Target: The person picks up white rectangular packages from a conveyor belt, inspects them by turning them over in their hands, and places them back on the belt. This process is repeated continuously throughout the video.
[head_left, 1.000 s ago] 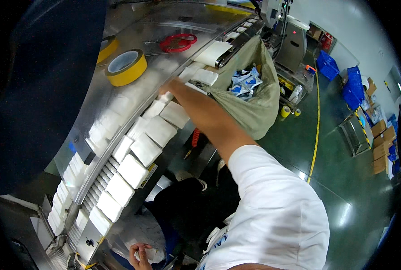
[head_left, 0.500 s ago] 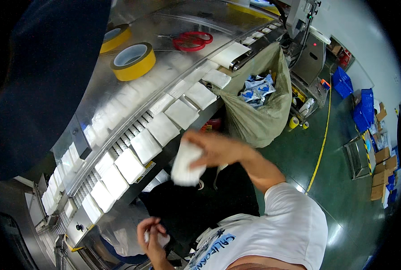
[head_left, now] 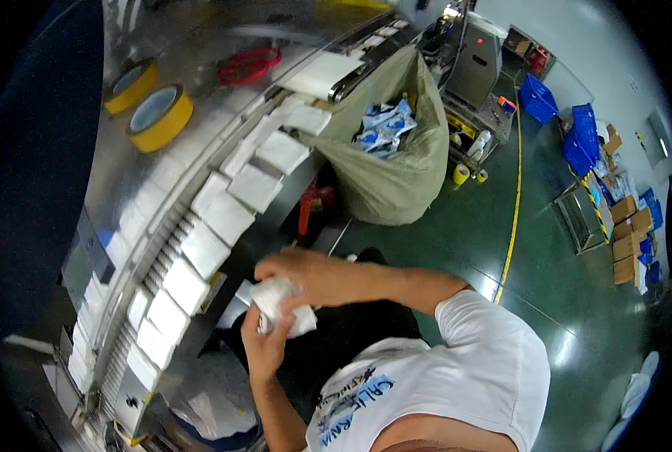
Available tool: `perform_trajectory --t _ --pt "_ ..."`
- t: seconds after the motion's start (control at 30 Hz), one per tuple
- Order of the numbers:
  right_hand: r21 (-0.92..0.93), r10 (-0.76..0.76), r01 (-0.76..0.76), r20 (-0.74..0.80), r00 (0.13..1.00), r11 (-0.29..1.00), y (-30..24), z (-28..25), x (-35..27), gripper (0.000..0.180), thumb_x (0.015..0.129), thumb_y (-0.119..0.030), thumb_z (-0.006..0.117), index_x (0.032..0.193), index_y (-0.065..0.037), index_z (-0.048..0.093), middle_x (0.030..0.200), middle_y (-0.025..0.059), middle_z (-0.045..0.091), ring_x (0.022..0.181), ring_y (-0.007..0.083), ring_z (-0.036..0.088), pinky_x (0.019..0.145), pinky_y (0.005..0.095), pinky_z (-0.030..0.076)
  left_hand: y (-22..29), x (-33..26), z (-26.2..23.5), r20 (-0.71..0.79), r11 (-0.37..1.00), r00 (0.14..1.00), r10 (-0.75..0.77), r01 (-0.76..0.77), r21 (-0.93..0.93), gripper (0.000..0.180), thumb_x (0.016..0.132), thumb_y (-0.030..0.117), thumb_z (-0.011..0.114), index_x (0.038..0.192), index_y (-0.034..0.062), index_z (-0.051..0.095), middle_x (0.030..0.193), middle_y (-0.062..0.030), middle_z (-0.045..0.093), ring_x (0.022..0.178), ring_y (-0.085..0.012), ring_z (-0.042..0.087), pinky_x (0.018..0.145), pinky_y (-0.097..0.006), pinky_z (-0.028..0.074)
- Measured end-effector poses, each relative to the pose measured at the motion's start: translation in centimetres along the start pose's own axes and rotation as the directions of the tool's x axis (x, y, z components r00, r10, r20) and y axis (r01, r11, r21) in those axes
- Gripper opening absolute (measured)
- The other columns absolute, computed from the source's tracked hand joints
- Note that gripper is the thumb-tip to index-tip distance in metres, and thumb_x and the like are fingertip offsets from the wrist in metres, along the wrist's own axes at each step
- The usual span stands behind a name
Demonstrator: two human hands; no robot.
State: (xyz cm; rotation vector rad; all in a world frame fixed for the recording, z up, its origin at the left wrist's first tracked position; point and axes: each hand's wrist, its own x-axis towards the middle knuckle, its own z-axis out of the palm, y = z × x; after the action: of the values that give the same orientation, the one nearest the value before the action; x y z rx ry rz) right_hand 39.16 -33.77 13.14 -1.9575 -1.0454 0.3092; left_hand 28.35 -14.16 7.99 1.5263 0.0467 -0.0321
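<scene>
In front of my body, both hands meet on a soft white folded cloth (head_left: 277,295), which looks crumpled. My right hand (head_left: 294,273) reaches over it from above, fingers closed on it. From below, my left hand (head_left: 265,335) grips the same cloth between thumb and fingers. Whether one or two cloths are in the hands I cannot tell. Beside them, flat white folded cloths (head_left: 185,285) lie in a curved row along the conveyor (head_left: 154,273), some overlapping.
On the metal cover above the conveyor are yellow tape rolls (head_left: 160,120) and red-handled scissors (head_left: 249,65). A large green sack (head_left: 396,184) with blue-and-white packets stands beyond my hands. Blue crates (head_left: 583,139) and cardboard boxes (head_left: 631,233) line the right wall.
My right hand has brought a white cloth down and left to my left hand, which has risen. Both hands now hold together. The whole view has shifted, with the conveyor appearing further left.
</scene>
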Motion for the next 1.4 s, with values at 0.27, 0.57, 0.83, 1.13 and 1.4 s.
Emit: perform_trajectory --t 0.27,0.57,0.83,1.13,1.4 --pt "0.333 0.104 0.042 -0.408 0.907 0.942 0.4 -0.2 -1.6 0.041 0.093 0.002 0.076 0.130 -0.003 0.059 0.119 0.0065 0.065 0.105 0.0126 0.065 0.087 0.0275 0.054 0.8 0.4 0.2 -0.112 0.970 0.993 -0.032 0.003 -0.243 0.042 0.095 0.009 0.078 0.134 -0.0005 0.065 0.118 -0.0057 0.071 0.102 -0.0119 0.067 0.090 -0.028 0.055" --pt "0.318 0.156 -0.054 -0.306 0.939 0.947 -1.6 1.4 -0.7 0.023 0.091 0.002 0.080 0.109 -0.002 0.066 0.103 0.0045 0.066 0.088 0.0112 0.063 0.073 0.0241 0.053 1.1 -0.9 0.0 -0.155 0.965 0.985 0.076 -0.112 -0.237 0.049 0.092 0.015 0.085 0.133 -0.0005 0.063 0.119 -0.0067 0.071 0.106 -0.0133 0.067 0.093 -0.029 0.054" --pt "-0.030 -0.254 0.257 -0.309 0.917 0.966 -3.7 1.6 -0.1 0.023 0.084 0.003 0.084 0.101 0.000 0.068 0.096 0.0103 0.069 0.083 0.0188 0.067 0.067 0.0262 0.054 0.5 -1.6 -0.7 -0.105 0.942 0.988 0.115 -0.142 -0.304 0.058 0.090 0.018 0.087 0.137 -0.0008 0.059 0.122 -0.0076 0.070 0.108 -0.0142 0.067 0.094 -0.030 0.054" --pt "0.157 0.148 -0.094 -0.380 0.913 0.983 -3.2 3.2 -0.2 0.040 0.087 -0.006 0.083 0.120 -0.002 0.061 0.107 0.0101 0.069 0.091 0.0173 0.068 0.077 0.0307 0.056 0.5 -1.7 -0.7 -0.148 0.987 0.986 0.081 -0.101 -0.128 0.047 0.094 0.020 0.083 0.131 -0.0003 0.064 0.113 -0.0062 0.072 0.100 -0.0113 0.065 0.088 -0.028 0.053" --pt "0.128 0.052 -0.073 0.157 0.986 0.989 -3.6 2.7 3.5 0.060 0.087 -0.024 0.085 0.135 -0.001 0.059 0.117 0.0150 0.070 0.105 0.0243 0.069 0.092 0.0357 0.055 2.0 -3.4 -4.5 -0.037 0.989 0.999 0.039 -0.033 0.141 0.047 0.093 0.021 0.084 0.127 0.0020 0.058 0.109 -0.0083 0.072 0.100 -0.0126 0.066 0.087 -0.030 0.053"
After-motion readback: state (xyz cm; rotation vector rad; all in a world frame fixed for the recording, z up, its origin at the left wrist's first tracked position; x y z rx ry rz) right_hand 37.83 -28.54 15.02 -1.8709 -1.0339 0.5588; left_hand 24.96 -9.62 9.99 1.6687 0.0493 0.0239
